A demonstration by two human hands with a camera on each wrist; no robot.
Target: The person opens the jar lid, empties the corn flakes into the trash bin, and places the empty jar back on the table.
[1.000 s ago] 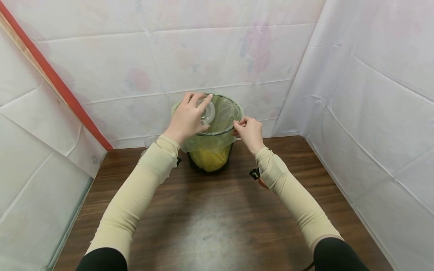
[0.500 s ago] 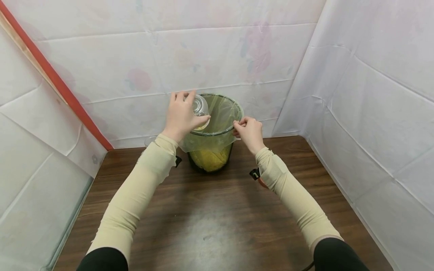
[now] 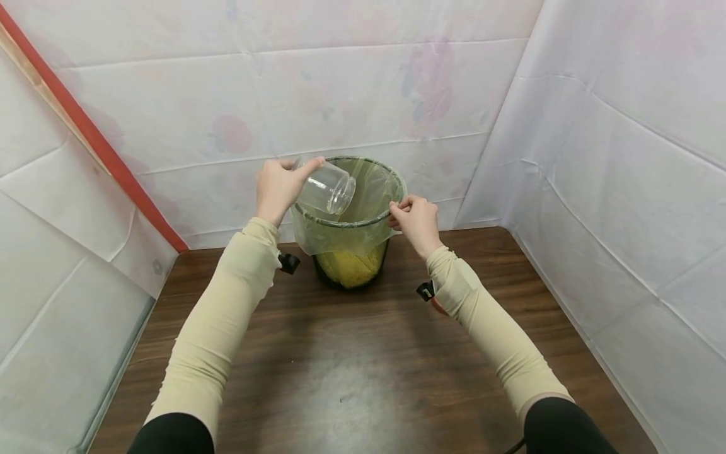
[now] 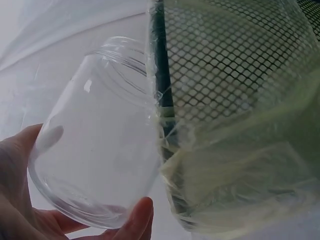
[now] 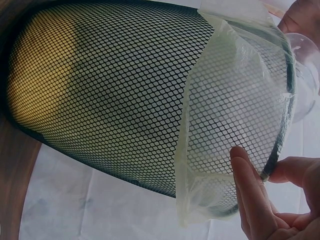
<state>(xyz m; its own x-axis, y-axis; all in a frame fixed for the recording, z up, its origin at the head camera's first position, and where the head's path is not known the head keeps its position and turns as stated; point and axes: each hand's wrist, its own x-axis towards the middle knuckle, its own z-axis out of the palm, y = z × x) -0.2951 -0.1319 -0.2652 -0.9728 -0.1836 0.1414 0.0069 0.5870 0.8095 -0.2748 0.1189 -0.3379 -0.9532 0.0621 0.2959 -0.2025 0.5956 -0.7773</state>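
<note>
In the head view my left hand (image 3: 278, 192) grips a clear jar (image 3: 322, 188) above the bin's left side. The jar is tilted, with its lidless mouth pointing right and down; I see nothing inside it. The left wrist view shows fingers and thumb around the jar's base (image 4: 95, 215). Below stands a black mesh wastebasket (image 3: 350, 271), upright, with a pale green-yellow bin liner (image 3: 317, 238) folded over its rim. Something yellow (image 5: 45, 65) shows through the mesh at its bottom. My right hand (image 3: 420, 226) pinches the lined rim on the right.
The basket stands on a dark wooden tabletop (image 3: 351, 359), near the white sheet wall (image 3: 340, 94) behind. More sheeting (image 3: 629, 221) closes the right side. A red strip (image 3: 108, 151) runs down at the left. A small orange-red thing (image 3: 438, 307) shows partly beside my right wrist.
My left hand has drawn left and turned the jar from bottom-up onto a sideways tilt. A clear object at the table's back left is no longer visible. My right hand stays at the rim.
</note>
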